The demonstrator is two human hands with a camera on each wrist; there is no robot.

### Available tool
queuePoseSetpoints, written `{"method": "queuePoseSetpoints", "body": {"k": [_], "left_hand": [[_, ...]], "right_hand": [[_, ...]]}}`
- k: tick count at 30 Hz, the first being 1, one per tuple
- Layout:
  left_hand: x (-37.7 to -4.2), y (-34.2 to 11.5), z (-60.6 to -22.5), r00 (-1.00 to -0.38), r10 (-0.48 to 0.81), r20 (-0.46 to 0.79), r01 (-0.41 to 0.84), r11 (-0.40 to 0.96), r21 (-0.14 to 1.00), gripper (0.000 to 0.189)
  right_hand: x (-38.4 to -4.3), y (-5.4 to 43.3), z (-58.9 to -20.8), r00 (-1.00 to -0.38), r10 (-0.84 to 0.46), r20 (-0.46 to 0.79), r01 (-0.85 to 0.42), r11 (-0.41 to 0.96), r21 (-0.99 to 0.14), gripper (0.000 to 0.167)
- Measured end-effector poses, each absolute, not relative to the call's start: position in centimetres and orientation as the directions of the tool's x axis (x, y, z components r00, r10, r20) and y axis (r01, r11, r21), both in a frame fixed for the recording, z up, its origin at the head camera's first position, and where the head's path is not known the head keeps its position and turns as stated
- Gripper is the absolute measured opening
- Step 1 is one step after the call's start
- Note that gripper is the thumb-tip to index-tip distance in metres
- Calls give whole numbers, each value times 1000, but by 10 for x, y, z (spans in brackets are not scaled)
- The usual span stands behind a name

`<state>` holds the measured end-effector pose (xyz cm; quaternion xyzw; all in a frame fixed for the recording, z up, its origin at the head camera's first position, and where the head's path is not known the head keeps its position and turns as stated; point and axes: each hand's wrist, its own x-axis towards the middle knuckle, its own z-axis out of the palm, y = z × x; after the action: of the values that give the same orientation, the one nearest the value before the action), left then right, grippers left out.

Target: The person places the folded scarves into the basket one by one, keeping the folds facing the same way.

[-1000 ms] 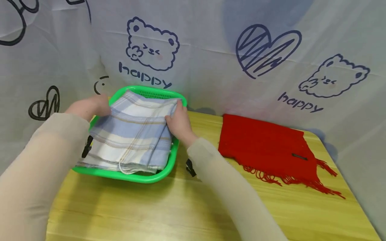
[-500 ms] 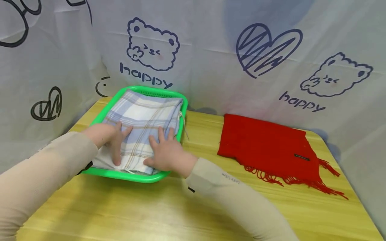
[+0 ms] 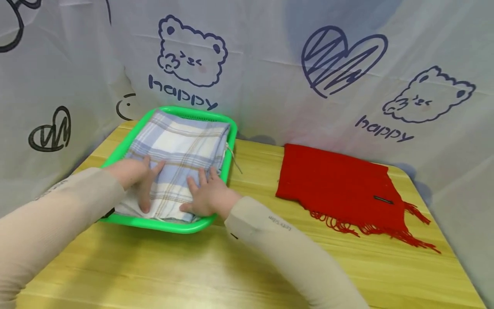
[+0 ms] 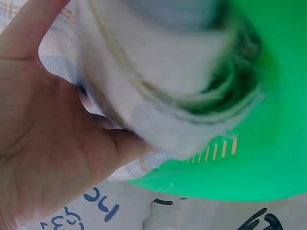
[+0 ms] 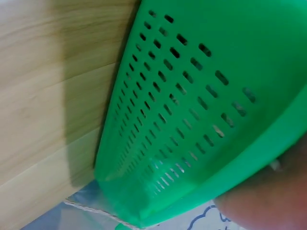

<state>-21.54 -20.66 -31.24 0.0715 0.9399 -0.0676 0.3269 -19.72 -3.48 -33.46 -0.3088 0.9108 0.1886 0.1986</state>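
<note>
A folded scarf (image 3: pixel 175 143) in blue and white plaid with thin tan lines lies in a green plastic basket (image 3: pixel 185 228). On its near left part rests my left hand (image 3: pixel 140 178), fingers spread. My right hand (image 3: pixel 208 195) presses on the near right part, its fingers stretched out flat. In the left wrist view, the left palm (image 4: pixel 53 129) lies beside the scarf's rolled folds (image 4: pixel 158 91). The right wrist view has the perforated basket wall (image 5: pixel 163 105), with only a blurred bit of the hand (image 5: pixel 268 201) over the rim.
A red fringed scarf (image 3: pixel 335 189) lies folded on the wooden table (image 3: pixel 216 270), right of the basket. Behind the table hangs a white cloth (image 3: pixel 266 77) printed with bears and hearts. A thin twisted string (image 3: pixel 234 159) dangles over the basket's right rim.
Both hands have let go of the plaid scarf's far edges and come down onto its near part with fingers spread. Over the last half second they have barely moved.
</note>
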Motion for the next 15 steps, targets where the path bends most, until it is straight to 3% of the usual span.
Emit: {"method": "queuePoseSetpoints", "body": {"k": [11, 15], "left_hand": [[-211, -216, -304, -794, 95, -600, 195, 975, -103, 129], [-212, -214, -299, -795, 73, -602, 179, 977, -118, 127]], "right_hand": [[-197, -48, -326, -737, -479, -476, -636, 730, 251, 79], [-201, -45, -327, -737, -528, -423, -643, 740, 197, 79]]}}
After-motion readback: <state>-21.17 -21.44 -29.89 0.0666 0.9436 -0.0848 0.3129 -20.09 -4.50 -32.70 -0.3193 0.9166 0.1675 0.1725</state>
